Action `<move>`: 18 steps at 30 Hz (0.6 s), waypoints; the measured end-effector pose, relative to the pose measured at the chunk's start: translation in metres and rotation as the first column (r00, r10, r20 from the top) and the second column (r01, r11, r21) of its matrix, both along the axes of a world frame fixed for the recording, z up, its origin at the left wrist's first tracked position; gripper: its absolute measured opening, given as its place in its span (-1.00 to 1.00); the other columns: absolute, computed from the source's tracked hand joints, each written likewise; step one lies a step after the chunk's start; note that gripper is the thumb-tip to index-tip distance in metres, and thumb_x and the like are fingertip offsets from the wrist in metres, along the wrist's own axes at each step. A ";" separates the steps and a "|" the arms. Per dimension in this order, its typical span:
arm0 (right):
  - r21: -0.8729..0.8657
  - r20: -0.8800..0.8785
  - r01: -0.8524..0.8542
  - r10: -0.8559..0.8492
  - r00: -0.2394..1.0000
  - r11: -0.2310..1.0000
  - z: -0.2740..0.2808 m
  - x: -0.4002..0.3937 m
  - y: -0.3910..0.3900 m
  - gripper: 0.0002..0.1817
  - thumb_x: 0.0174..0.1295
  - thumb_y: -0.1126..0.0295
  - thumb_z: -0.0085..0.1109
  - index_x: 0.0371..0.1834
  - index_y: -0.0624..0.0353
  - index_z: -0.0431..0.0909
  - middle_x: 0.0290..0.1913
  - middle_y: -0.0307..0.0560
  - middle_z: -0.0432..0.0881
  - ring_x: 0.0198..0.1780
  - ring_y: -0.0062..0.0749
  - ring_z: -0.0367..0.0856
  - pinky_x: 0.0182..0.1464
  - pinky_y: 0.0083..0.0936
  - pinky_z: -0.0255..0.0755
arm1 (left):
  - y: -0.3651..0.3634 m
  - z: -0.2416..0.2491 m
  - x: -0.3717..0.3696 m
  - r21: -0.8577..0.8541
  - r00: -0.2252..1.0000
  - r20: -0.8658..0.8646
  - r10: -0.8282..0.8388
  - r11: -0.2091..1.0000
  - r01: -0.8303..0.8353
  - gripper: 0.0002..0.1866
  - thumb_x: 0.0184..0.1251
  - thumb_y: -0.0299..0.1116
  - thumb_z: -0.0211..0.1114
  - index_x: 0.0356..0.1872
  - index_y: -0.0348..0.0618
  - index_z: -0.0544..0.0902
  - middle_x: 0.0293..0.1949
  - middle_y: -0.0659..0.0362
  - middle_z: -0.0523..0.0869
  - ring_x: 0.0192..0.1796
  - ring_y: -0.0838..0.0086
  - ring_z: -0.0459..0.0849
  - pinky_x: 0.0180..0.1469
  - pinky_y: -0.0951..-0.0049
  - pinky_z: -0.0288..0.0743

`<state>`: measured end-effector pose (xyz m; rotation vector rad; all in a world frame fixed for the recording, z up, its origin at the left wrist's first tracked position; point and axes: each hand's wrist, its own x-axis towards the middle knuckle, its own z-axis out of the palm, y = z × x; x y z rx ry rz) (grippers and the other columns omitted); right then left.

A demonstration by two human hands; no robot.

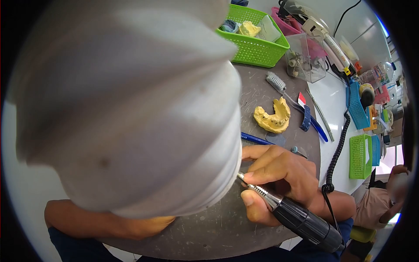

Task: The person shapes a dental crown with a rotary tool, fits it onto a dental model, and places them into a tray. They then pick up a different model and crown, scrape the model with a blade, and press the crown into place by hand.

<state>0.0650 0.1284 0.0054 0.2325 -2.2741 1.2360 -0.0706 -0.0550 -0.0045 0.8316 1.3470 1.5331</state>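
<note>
My right hand (283, 170) grips a black and silver rotary handpiece (305, 222), thumb and fingers around its metal nose. The tip of the handpiece goes out of sight behind a large, blurred, white ribbed object (144, 109) close to the camera. My left hand (152, 225) reaches in from the lower left; that same white object covers its fingers and anything in them. Just beyond my right hand lie a small bur-like piece with a round blue-grey head (298, 151) and a blue pen-like tool (255, 139). A yellow dental cast (273, 116) sits farther back.
On the grey tabletop (257, 85) are a wire brush (276, 81), a dark blue strip (306, 118) and a thin metal tool (321, 115). Behind stand a green basket (262, 50) and a clear box (310, 65). A coiled black cord (338, 157) runs at right, near another person (375, 201).
</note>
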 end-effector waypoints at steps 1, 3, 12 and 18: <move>-0.046 -0.009 0.007 -0.008 1.000 0.999 -0.002 0.001 -0.001 -0.78 -0.08 0.61 0.42 -0.35 0.37 0.58 -0.44 0.01 0.63 -0.26 -0.06 0.79 -0.07 -0.27 0.71 | 0.000 -0.002 0.000 0.013 1.000 0.023 0.008 1.000 -0.008 -0.75 0.45 -0.69 0.11 0.06 -0.21 0.48 0.15 0.00 0.44 0.25 0.27 0.59 0.38 0.27 0.50; -0.094 -0.017 0.013 -0.015 1.000 0.995 -0.002 0.001 -0.001 -0.78 -0.08 0.61 0.42 -0.35 0.37 0.58 -0.43 0.01 0.63 -0.26 -0.06 0.79 -0.07 -0.27 0.71 | 0.000 -0.001 0.001 0.019 0.999 0.052 0.014 1.000 -0.015 -0.75 0.45 -0.70 0.11 0.06 -0.21 0.48 0.15 0.00 0.43 0.26 0.27 0.59 0.39 0.27 0.49; -0.138 -0.055 0.016 -0.023 0.998 0.990 -0.006 0.001 -0.001 -0.75 -0.08 0.62 0.42 -0.31 0.37 0.59 -0.40 0.03 0.66 -0.24 -0.06 0.79 -0.09 -0.29 0.72 | 0.000 0.003 0.003 -0.079 0.999 0.031 0.028 0.997 -0.025 -0.75 0.53 -0.59 0.09 0.14 -0.17 0.43 0.13 -0.02 0.47 0.24 0.29 0.58 0.34 0.31 0.52; -0.017 -0.058 -0.026 0.025 0.998 1.000 -0.008 0.001 0.003 -0.78 0.07 0.50 0.38 -0.25 0.33 0.58 -0.50 -0.04 0.60 -0.43 -0.36 0.65 0.00 -0.06 0.69 | -0.003 0.004 0.005 -0.099 0.993 0.081 0.086 0.992 -0.078 -0.77 0.54 -0.57 0.09 0.13 -0.19 0.43 0.13 -0.03 0.47 0.24 0.28 0.58 0.34 0.32 0.52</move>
